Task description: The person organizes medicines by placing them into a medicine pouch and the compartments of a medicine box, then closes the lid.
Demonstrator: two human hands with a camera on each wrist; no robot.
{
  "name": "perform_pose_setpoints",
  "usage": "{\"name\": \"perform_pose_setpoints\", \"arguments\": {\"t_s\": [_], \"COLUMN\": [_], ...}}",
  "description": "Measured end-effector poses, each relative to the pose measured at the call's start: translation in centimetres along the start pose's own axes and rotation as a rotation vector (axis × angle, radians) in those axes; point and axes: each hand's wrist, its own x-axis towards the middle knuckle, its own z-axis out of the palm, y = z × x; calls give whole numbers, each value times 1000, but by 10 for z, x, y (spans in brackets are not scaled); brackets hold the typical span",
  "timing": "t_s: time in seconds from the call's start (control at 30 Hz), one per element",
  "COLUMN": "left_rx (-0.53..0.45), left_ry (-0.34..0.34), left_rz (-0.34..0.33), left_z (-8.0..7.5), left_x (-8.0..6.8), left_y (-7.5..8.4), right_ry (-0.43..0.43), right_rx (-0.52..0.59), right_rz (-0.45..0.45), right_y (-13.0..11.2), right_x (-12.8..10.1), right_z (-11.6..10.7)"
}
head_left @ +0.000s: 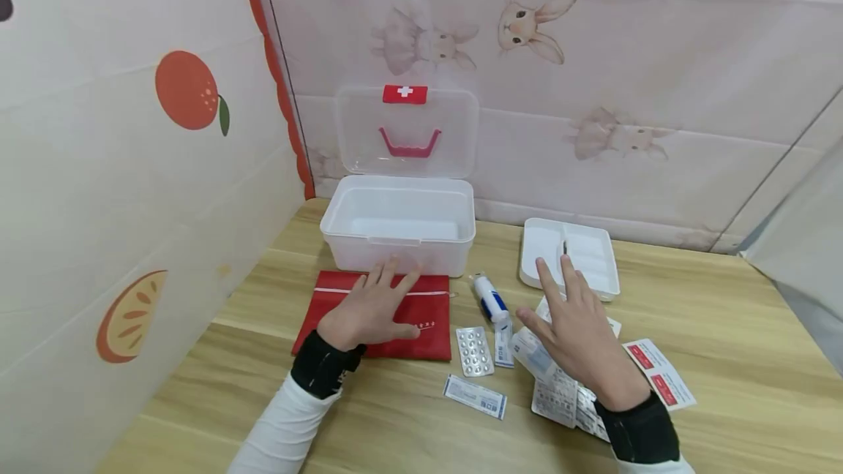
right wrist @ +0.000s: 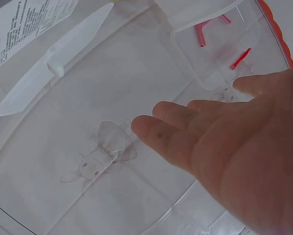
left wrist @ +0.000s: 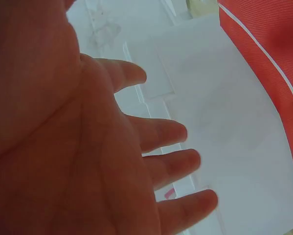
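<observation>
My left hand [head_left: 375,306] hovers over the red zip pouch [head_left: 431,346], fingers spread and straight, with nothing in it. Just beyond its fingertips stands a white plastic first-aid box [head_left: 345,251], its clear lid [head_left: 454,115] raised. In the left wrist view the bare palm [left wrist: 87,161] faces the box. On the right, my right hand [head_left: 582,339] is held with straight fingers above several medicine packets [head_left: 556,401], partly hiding them. Its palm [right wrist: 244,142] shows bare in the right wrist view. A shallow white divided tray [head_left: 599,258] lies beyond that hand's fingertips.
Between the hands lie a white-and-blue tube [head_left: 489,297], a narrow sachet [head_left: 503,346], a silver blister pack [head_left: 475,351] and a white flat packet [head_left: 476,396]. A card with red blocks [head_left: 658,371] lies at the right. Printed cloth walls [head_left: 626,42] border the wooden table.
</observation>
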Motion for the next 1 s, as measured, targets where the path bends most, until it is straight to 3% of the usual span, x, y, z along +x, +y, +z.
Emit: {"name": "perform_pose_setpoints", "arguments": {"t_s": [0.23, 0.57, 1.0], "left_rx": [-7, -35, -74], "left_ry": [-34, -84, -134], "left_rz": [-38, -143, -289], "left_z": [4, 13, 19], "left_x": [6, 17, 18], "left_y": [-8, -30, -37], "right_ry": [-5, -37, -63], "right_rx": [14, 38, 35], "right_rz": [-4, -2, 5], "right_y": [-2, -5, -6], "right_x": [-2, -1, -2], "right_z": [-4, -9, -9]}}
